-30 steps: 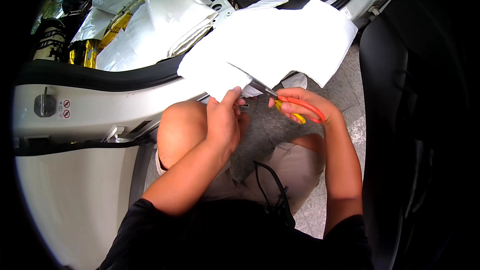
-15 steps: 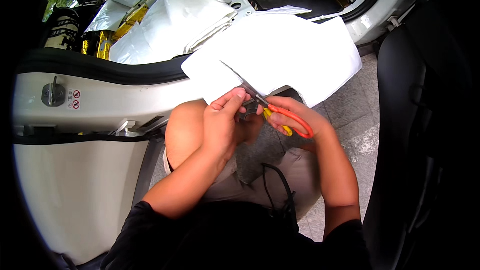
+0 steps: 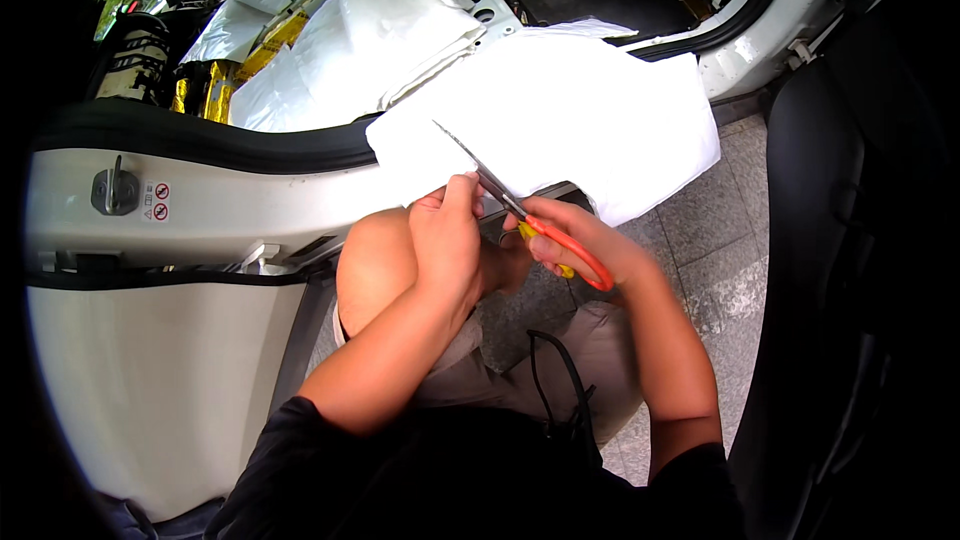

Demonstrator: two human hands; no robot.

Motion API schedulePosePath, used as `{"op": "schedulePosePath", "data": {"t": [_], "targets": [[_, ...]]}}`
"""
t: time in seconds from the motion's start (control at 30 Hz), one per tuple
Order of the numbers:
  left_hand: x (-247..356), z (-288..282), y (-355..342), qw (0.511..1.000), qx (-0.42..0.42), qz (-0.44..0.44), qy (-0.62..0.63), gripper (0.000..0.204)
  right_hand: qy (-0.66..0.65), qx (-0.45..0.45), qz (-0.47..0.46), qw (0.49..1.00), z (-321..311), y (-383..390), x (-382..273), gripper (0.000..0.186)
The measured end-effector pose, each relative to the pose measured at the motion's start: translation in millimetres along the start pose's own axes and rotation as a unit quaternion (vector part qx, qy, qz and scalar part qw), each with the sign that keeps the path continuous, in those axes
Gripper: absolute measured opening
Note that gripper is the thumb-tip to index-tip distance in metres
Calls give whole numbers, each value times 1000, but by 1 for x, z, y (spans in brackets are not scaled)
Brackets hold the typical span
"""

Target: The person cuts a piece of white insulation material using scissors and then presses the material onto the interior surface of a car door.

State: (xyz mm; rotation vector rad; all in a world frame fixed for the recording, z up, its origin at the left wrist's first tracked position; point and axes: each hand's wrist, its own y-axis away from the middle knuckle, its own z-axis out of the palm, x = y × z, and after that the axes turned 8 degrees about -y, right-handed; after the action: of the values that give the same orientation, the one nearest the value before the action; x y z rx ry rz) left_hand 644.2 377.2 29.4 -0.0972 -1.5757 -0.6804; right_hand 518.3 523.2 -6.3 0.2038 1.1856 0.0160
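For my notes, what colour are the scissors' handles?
One red-orange handle, one yellow handle, best in the head view.

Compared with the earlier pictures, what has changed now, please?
The scissors in the right hand have moved left and toward the person; their tip lies nearer the left corner of the white sheet. The sheet's right end has swung toward the person. The whole view has shifted slightly. Nothing was let go: the left hand still pinches the sheet's near edge.

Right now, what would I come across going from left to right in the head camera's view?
Metal striker, sticker with red circles, left hand, right hand, black panel.
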Motion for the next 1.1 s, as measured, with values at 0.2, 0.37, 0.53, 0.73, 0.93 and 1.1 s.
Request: {"op": "schedulePosePath", "data": {"t": [0.2,0.37,0.53,0.73,0.93,1.1], "targets": [[-1,2,10,999,21,-43,11,18,-49,-14,11,999,5,-5,11,36],[-1,-12,10,999,-23,-47,13,16,-71,-32,29,997,-8,-4,-1,32],[10,-15,13,996,-28,-82,18,14,4,-77,47,996,-28,-14,-10,32],[15,-20,7,995,-28,-94,18,19,-65,-82,133,986,-36,-27,-12,39],[14,-25,2,993,-40,-113,19,19,-50,-78,132,987,-37,-25,-13,37],[20,-27,5,991,-58,-122,1,16,5,-87,59,994,-19,-8,-8,55]]}}
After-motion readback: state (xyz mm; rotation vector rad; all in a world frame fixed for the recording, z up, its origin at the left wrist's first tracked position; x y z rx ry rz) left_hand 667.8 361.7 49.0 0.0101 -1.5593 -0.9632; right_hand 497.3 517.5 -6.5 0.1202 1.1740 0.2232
